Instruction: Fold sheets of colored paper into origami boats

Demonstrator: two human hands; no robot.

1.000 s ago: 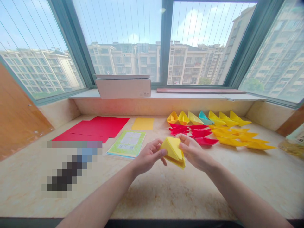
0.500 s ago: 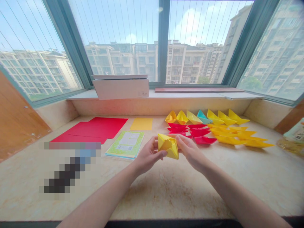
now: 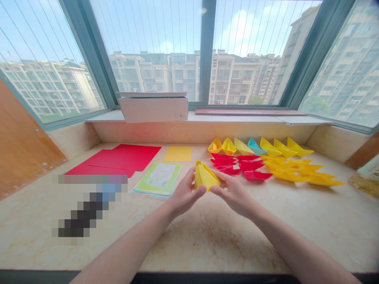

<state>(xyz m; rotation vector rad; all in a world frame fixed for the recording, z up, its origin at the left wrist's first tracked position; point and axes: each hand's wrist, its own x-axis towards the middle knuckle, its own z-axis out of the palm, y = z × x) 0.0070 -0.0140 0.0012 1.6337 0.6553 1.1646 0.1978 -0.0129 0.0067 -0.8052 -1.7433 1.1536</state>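
A folded yellow paper boat (image 3: 206,178) is held above the stone counter, pinched from both sides. My left hand (image 3: 188,190) is closed on its left side, the thumb in front at the lower edge. On the other side my right hand (image 3: 231,190) grips it, thumb in front and fingers behind the paper. Its folds open upward as a peaked, pocket-like form; the back is hidden. Just beyond my right hand lie red paper boats (image 3: 257,175), with yellow paper boats (image 3: 288,176) to their right.
A back row holds yellow boats and one turquoise boat (image 3: 256,146). Red sheets (image 3: 130,156), a yellow square sheet (image 3: 178,153) and a green-edged packet (image 3: 159,178) lie left. A white box (image 3: 154,109) stands on the sill. A bottle (image 3: 368,177) sits far right; a blurred patch covers something left.
The yellow paper has been turned in my hands, from a flattened, creased face to a peaked, opened shape. My right thumb has come round to its front lower edge. The view shifted slightly.
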